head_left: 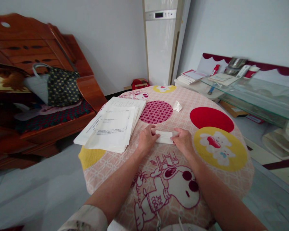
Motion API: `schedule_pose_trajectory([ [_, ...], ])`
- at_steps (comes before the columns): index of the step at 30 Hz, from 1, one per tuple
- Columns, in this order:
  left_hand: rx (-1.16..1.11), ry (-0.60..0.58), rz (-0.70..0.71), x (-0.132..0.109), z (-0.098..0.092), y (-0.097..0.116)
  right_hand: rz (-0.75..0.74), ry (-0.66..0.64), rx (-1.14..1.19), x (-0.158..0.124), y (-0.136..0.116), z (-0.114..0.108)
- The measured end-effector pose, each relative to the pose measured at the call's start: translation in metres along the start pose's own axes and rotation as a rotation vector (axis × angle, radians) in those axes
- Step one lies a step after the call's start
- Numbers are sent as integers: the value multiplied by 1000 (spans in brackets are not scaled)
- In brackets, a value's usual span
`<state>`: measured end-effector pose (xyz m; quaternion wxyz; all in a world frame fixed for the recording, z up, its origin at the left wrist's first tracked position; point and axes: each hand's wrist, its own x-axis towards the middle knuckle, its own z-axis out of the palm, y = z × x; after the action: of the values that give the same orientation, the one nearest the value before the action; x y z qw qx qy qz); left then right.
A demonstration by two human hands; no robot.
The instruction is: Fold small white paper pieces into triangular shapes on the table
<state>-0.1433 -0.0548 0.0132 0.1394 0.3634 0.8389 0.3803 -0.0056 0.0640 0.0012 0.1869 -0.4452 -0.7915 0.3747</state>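
A small folded piece of white paper (164,137) lies flat near the middle of the cloth-covered table, between my two hands. My left hand (147,138) grips its left end, thumb on top and fingers curled at the far edge. At the opposite end my right hand (182,139) pinches the paper the same way. Beyond it stands a little pointed folded-paper shape (177,106), apart from both hands. To the left, a stack of printed sheets (113,125) is spread at the table's edge.
The round table wears a patterned cloth (168,179). A wooden bench (62,48) with a dark patterned bag (62,86) stands left. On the right is a glass-topped stand (260,99) holding papers and containers. A tall white air conditioner (160,48) rises behind.
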Motion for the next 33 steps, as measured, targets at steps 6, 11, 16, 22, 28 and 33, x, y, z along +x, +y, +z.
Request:
schedule_pose_trajectory([
  [6,24,-6,-19,1,-2,0,-51,46,1,1,7,6],
  [11,30,-2,-33,2,-1,2,-58,71,-7,2,9,9],
  [16,20,20,-19,3,0,1,-46,74,-4,2,8,9],
  [22,30,11,-37,3,-1,0,-38,62,-9,3,7,9],
  [28,58,10,-22,2,-1,2,-35,54,-16,3,5,7],
  [33,93,6,18,3,3,-3,-53,73,-56,4,5,7],
])
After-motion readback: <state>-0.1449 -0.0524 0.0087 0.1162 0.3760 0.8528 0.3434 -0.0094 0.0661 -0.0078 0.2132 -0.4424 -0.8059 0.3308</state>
